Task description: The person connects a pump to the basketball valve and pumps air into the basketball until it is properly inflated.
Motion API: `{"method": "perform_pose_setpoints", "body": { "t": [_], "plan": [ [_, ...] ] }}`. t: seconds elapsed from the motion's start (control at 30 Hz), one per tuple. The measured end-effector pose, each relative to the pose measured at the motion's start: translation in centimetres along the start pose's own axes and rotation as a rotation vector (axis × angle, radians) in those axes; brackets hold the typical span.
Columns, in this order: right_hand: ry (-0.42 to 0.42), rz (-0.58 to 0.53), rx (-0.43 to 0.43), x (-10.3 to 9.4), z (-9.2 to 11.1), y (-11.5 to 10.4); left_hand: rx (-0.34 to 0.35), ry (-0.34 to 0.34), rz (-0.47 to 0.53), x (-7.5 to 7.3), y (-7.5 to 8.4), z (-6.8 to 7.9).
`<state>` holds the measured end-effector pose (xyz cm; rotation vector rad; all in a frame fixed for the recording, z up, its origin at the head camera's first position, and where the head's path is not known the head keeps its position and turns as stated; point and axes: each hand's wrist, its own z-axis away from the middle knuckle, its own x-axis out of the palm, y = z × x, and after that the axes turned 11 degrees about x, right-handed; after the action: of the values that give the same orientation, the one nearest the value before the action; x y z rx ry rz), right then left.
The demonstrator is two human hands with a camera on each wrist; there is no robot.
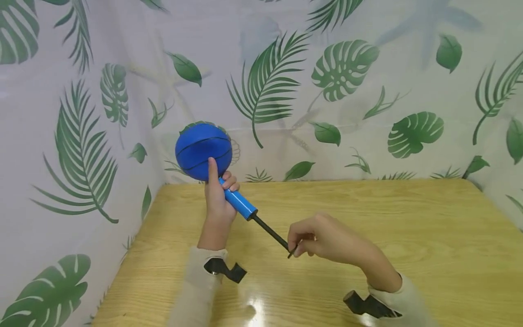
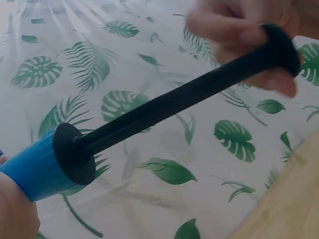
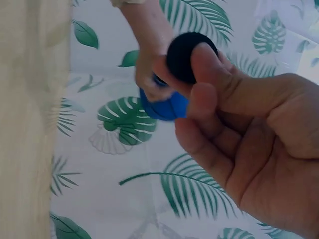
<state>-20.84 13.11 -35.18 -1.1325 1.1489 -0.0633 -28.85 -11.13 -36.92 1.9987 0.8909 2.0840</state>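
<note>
A blue ball (image 1: 203,151) with dark lines sits at the upper end of a hand pump (image 1: 241,204), which has a blue barrel and a black rod. My left hand (image 1: 219,200) grips the barrel close to the ball, one finger stretched up against the ball's surface. Drawn well out of the barrel, the black rod (image 2: 174,102) slants down to the right in the head view. My right hand (image 1: 323,238) pinches the round black handle (image 3: 185,57) at the rod's end between thumb and fingers. Where pump and ball meet is mostly hidden by the left hand.
Below the hands lies a wooden table (image 1: 408,227). Behind it and to the left hangs a white sheet (image 1: 282,150) printed with green leaves. Both wrists wear black straps with camera mounts (image 1: 234,272) over light sleeves.
</note>
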Motion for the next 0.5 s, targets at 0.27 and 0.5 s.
{"method": "perform_pose_setpoints", "body": {
  "t": [0.27, 0.5],
  "plan": [
    [0.133, 0.039, -0.044, -0.2, 0.1, 0.1, 0.048, 0.046, 0.034, 0.6, 0.5, 0.3],
    [0.321, 0.001, -0.123, 1.6, -1.5, 0.3, 0.019, -0.049, 0.009, 2.0, -1.5, 2.9]
  ]
}}
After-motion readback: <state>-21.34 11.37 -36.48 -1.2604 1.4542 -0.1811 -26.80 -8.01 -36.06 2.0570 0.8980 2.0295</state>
